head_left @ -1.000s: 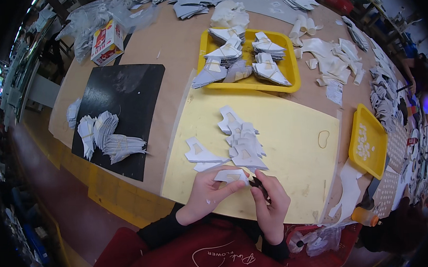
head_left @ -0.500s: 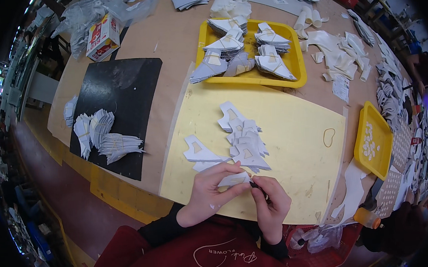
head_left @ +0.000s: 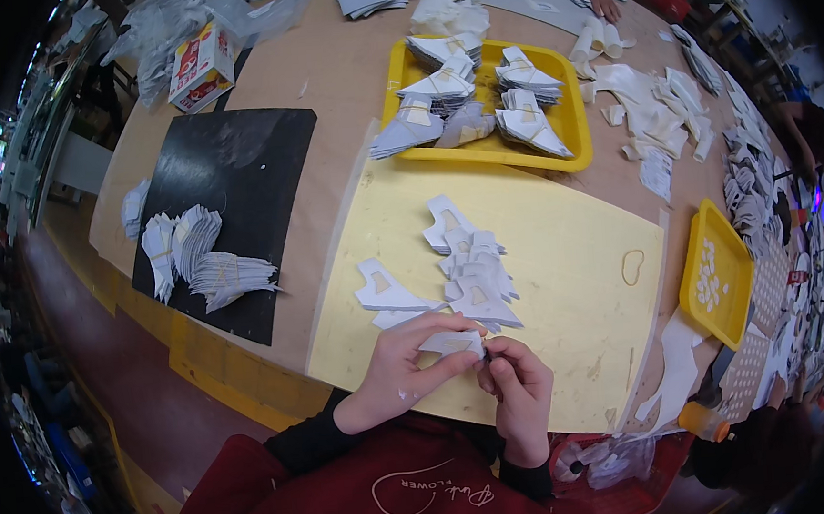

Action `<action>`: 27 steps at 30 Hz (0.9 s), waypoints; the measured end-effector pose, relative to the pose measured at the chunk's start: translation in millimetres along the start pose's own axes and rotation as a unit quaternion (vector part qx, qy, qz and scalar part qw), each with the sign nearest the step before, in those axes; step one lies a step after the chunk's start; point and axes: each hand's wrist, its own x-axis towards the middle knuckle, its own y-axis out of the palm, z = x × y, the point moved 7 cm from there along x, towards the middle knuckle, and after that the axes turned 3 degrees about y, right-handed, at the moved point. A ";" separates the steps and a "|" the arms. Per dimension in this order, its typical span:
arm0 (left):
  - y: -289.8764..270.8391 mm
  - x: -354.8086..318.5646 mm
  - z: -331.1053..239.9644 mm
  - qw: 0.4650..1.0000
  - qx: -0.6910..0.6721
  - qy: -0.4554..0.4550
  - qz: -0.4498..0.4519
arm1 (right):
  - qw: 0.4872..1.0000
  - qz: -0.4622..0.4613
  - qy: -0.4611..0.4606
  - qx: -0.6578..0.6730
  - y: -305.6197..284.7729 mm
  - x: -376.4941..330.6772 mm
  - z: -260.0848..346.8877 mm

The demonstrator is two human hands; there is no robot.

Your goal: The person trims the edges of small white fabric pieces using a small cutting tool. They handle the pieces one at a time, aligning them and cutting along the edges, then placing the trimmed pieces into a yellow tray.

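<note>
Both hands pinch one white cut piece.
Keep your left hand [head_left: 403, 372] and right hand [head_left: 520, 388] clamped on the white cut piece [head_left: 453, 343], flat above the yellow mat [head_left: 566, 275].

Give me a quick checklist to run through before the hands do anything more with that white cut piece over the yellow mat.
1. Left hand on the white cut piece: ok, fingers hold it.
2. Right hand at the piece's edge: ok, touching; what its fingertips pinch, cannot tell.
3. Piece lifted off the yellow mat: cannot tell.
4. Pile of cut pieces apart from the hands: ok, just beyond them.
5. Yellow tray off the mat: ok, behind it.
</note>
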 end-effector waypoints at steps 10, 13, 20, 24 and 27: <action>-27.0 6.0 -24.7 0.915 0.361 0.161 -0.087 | 0.985 0.024 -0.149 -0.085 14.7 -6.8 23.8; -25.0 7.0 -26.4 0.887 0.413 0.174 -0.106 | 0.881 0.029 -0.313 -0.353 56.7 -15.3 37.4; -48.0 2.6 -19.7 0.874 0.445 0.165 -0.102 | 0.777 0.186 -0.256 -0.544 76.0 -4.6 24.6; -74.1 1.0 -21.0 0.827 0.532 0.157 -0.092 | 0.801 0.021 -0.229 -0.552 35.8 9.5 37.5; -79.8 1.7 -26.7 0.831 0.518 0.143 -0.143 | 0.827 -0.141 -0.180 -0.513 2.6 20.1 47.8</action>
